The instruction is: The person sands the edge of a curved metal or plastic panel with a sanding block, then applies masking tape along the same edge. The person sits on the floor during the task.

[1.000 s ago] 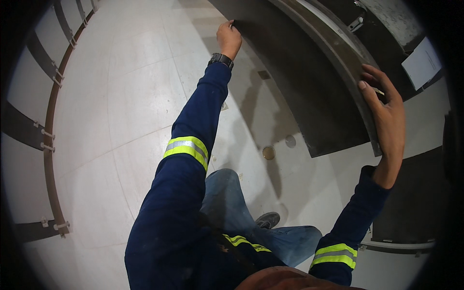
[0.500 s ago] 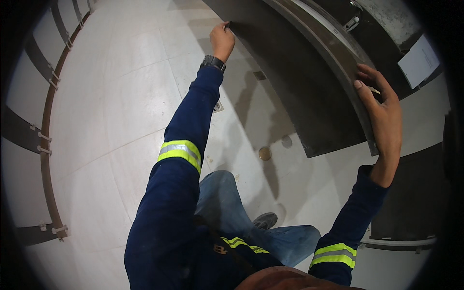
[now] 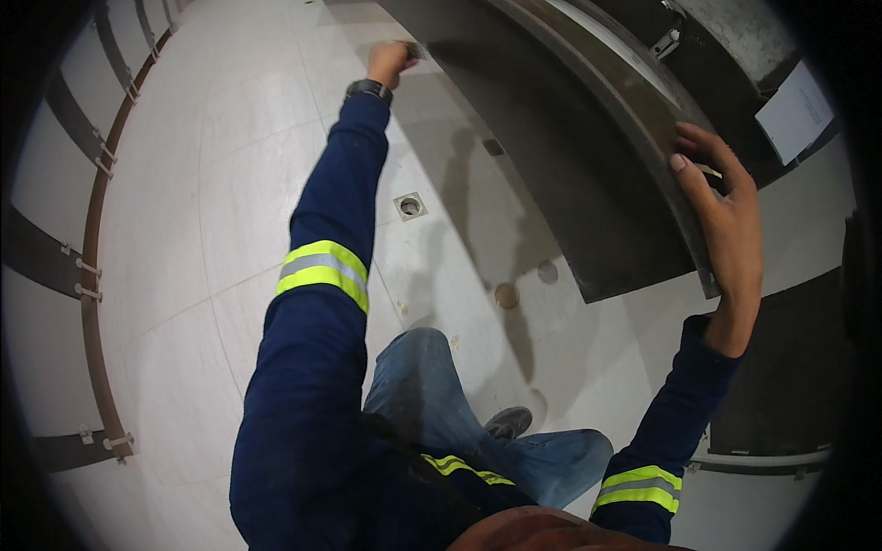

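Observation:
A long dark slab [image 3: 551,156], like a counter front, runs from the top of the view down to the right of centre. A narrower dark ledge [image 3: 634,124] follows its right edge. My right hand [image 3: 730,207] rests at this ledge, thumb on the near side and fingers bent over the far side. Off the slab's far left edge, my left hand [image 3: 390,62] is closed around a small dark thing [image 3: 413,50]; its kind is too small to tell. A dark watch [image 3: 370,89] sits on the left wrist.
Pale floor tiles hold a square drain [image 3: 410,207] and round discs [image 3: 506,295]. Partition panels [image 3: 53,349] with white fittings line the left. A white sheet [image 3: 795,115] lies at the upper right, near a metal fitting [image 3: 668,43]. A dark panel [image 3: 781,376] stands at right.
My left hand has moved left and slightly away from the slab's edge, and the square drain has come into full view. My right hand stays at the ledge.

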`<move>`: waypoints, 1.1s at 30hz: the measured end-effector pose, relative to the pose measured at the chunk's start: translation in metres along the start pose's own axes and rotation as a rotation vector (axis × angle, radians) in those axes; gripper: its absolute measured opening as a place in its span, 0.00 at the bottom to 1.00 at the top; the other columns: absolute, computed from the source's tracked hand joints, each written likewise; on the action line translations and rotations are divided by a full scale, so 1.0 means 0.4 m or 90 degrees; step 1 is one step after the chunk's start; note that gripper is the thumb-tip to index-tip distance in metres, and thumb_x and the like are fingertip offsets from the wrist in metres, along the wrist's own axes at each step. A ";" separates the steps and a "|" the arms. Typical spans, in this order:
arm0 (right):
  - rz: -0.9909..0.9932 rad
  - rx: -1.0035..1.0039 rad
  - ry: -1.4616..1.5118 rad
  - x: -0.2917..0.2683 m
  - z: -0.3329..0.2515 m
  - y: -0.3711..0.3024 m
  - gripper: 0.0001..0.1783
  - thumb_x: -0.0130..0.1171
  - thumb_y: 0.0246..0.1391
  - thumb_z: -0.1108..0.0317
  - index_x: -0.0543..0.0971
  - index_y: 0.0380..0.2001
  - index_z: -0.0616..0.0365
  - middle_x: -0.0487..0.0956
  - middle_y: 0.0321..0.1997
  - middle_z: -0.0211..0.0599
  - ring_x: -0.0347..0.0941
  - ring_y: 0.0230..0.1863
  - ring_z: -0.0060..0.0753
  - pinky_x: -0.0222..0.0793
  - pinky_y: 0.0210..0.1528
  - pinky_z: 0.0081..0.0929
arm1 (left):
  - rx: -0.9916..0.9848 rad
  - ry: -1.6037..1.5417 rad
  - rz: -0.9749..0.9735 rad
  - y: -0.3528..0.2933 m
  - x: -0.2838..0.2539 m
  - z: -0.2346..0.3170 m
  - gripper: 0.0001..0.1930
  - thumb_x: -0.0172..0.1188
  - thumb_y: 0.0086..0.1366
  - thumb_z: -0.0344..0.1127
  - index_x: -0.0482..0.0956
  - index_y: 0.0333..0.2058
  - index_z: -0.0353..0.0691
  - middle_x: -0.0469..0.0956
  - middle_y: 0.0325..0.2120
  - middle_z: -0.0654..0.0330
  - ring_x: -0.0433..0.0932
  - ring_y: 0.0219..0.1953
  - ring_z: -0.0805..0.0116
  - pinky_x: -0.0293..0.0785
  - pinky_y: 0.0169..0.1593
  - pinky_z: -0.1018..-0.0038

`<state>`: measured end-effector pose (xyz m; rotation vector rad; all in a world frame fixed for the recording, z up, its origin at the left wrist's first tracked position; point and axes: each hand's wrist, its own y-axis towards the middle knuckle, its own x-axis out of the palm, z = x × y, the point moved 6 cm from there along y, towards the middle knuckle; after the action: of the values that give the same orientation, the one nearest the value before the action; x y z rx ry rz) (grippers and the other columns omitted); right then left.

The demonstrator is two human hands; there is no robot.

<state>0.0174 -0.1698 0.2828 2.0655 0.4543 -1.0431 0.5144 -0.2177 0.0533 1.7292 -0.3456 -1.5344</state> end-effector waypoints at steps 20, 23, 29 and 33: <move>-0.006 0.005 0.025 0.002 0.006 0.003 0.31 0.67 0.55 0.45 0.82 0.57 0.52 0.81 0.53 0.48 0.80 0.51 0.44 0.77 0.50 0.37 | -0.567 -0.881 -0.131 0.080 0.094 -0.061 0.08 0.50 0.65 0.22 0.78 0.37 0.25 0.83 0.30 0.43 0.86 0.28 0.55 0.89 0.33 0.63; 0.000 -0.012 0.002 0.000 0.005 0.003 0.30 0.67 0.55 0.46 0.83 0.56 0.52 0.82 0.52 0.47 0.80 0.50 0.44 0.77 0.50 0.36 | -0.554 -0.871 -0.146 0.072 0.041 -0.058 0.09 0.49 0.66 0.22 0.78 0.37 0.25 0.83 0.30 0.44 0.87 0.28 0.57 0.89 0.33 0.64; 0.008 -0.017 0.006 0.003 0.006 0.004 0.30 0.67 0.54 0.46 0.83 0.55 0.53 0.82 0.51 0.47 0.79 0.51 0.44 0.76 0.52 0.37 | -0.503 -0.848 -0.107 0.094 0.073 -0.119 0.12 0.57 0.67 0.33 0.80 0.35 0.26 0.84 0.27 0.47 0.87 0.29 0.63 0.88 0.31 0.66; 0.014 -0.019 -0.009 0.003 0.008 0.003 0.30 0.66 0.54 0.46 0.84 0.55 0.53 0.82 0.50 0.46 0.79 0.51 0.44 0.76 0.53 0.37 | -0.254 -0.566 -0.235 0.131 0.081 -0.108 0.11 0.68 0.62 0.37 0.85 0.34 0.34 0.86 0.30 0.50 0.88 0.32 0.60 0.85 0.37 0.65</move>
<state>0.0171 -0.1729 0.2813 2.0312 0.4360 -1.0314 0.5773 -0.2576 0.0651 0.7503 -0.1293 -2.4041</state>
